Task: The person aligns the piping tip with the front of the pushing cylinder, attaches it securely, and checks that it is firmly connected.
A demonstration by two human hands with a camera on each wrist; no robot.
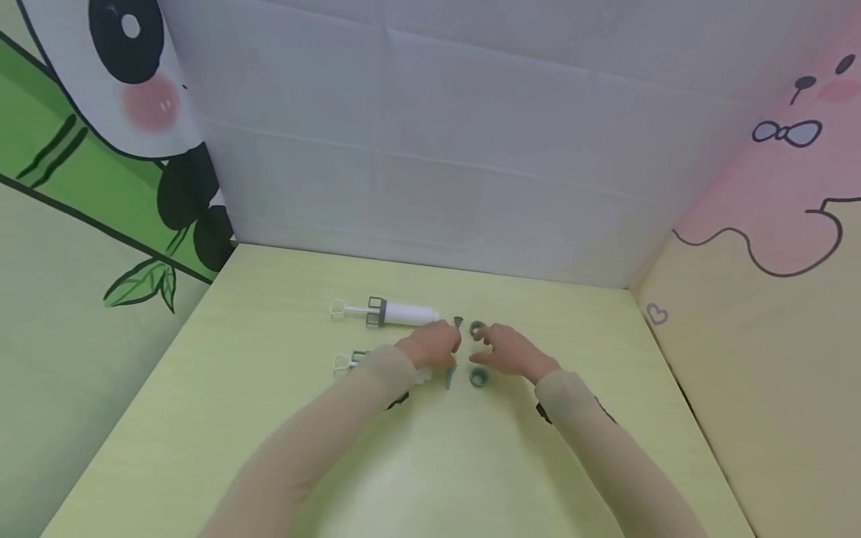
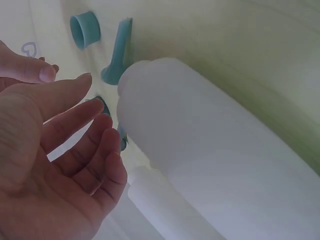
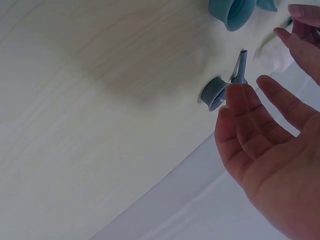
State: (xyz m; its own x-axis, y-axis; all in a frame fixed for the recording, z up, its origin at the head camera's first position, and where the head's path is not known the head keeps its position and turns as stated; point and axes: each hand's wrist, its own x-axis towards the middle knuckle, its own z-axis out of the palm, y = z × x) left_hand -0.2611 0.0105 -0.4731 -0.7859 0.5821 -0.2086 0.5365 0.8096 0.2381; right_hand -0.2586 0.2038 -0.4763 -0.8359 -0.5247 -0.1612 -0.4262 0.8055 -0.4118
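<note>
My left hand [image 1: 433,344] hovers over the table with loosely bent fingers and nothing in its grasp. Just to its right, my right hand [image 1: 509,351] also holds nothing, its fingers spread and curved. The far syringe-like tube [image 1: 406,314] has a white barrel, a dark grip and a looped plunger handle. A similar near one [image 1: 343,364] is mostly hidden under the left forearm; its white barrel [image 2: 200,145] looms large in the left wrist view. Two teal nozzles, one far [image 1: 458,322] and one near [image 1: 450,377], lie between the hands. The far ring cap [image 1: 477,327] and near ring cap [image 1: 479,377] are beside the right hand.
Everything lies on a pale yellow table [image 1: 303,276]. A white wall [image 1: 430,149] rises at the back. Side panels with cartoon drawings stand at left [image 1: 67,336] and right [image 1: 753,336].
</note>
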